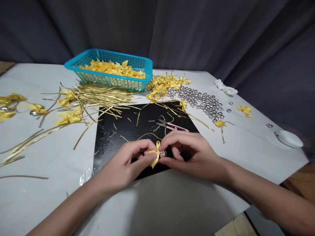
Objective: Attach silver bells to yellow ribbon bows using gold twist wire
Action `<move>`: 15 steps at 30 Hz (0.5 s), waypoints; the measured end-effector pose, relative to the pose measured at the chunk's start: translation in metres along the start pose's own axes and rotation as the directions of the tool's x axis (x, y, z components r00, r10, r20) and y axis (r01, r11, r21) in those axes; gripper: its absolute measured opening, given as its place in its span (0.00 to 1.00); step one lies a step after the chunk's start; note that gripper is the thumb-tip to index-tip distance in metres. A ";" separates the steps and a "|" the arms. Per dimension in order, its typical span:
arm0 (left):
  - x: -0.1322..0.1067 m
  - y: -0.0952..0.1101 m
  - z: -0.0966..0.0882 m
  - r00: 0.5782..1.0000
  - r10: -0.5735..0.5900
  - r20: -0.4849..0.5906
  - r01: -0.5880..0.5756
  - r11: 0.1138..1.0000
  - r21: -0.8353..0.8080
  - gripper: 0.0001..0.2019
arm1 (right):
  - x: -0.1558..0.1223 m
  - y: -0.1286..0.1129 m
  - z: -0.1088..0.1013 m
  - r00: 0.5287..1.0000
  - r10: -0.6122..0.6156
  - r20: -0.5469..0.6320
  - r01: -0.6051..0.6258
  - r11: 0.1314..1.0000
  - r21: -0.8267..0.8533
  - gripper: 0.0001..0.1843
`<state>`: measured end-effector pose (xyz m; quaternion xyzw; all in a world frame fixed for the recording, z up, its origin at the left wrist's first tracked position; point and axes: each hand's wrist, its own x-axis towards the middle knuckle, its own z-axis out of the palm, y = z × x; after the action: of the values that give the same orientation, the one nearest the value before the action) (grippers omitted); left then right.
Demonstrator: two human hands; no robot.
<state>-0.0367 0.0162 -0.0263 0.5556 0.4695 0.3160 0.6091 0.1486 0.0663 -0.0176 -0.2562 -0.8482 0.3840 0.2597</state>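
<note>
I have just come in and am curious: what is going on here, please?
A person's left hand holds a yellow ribbon bow, while the right hand pinches a small shiny silver bead beside it, above a flat black mat. Pink-handled metal snips lie on the mat. Farther back are thin gold-coloured strips, many silver beads and a blue plastic basket of yellow ribbon pieces.

And here it is, a small yellow satin ribbon bow (155, 162), pinched between the thumb and fingers of the left hand (130, 160) — one narrow loop pointing up and away, a pointed tail angling down towards the wearer. Right beside its middle, a small, shiny, rounded silver bead (162, 154) — glinting at the fingertips of the right hand (197, 152), its far side partly hidden.
</note>
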 end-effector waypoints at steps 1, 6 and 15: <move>0.000 -0.001 0.000 1.000 0.005 0.012 -0.005 1.000 0.007 0.14 | 0.000 0.000 -0.002 0.999 -0.044 -0.001 0.044 0.998 -0.042 0.04; 0.001 0.000 -0.001 0.999 0.005 0.039 -0.004 1.000 -0.022 0.13 | 0.000 0.002 -0.003 0.999 -0.038 -0.037 0.036 0.997 -0.067 0.04; 0.002 0.002 0.000 0.999 0.011 0.035 -0.008 0.996 -0.089 0.11 | -0.001 -0.001 0.007 0.991 0.124 -0.056 -0.110 0.972 0.206 0.07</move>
<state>-0.0362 0.0181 -0.0248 0.5356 0.4414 0.3298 0.6400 0.1451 0.0615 -0.0215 -0.2910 -0.7788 0.4739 0.2903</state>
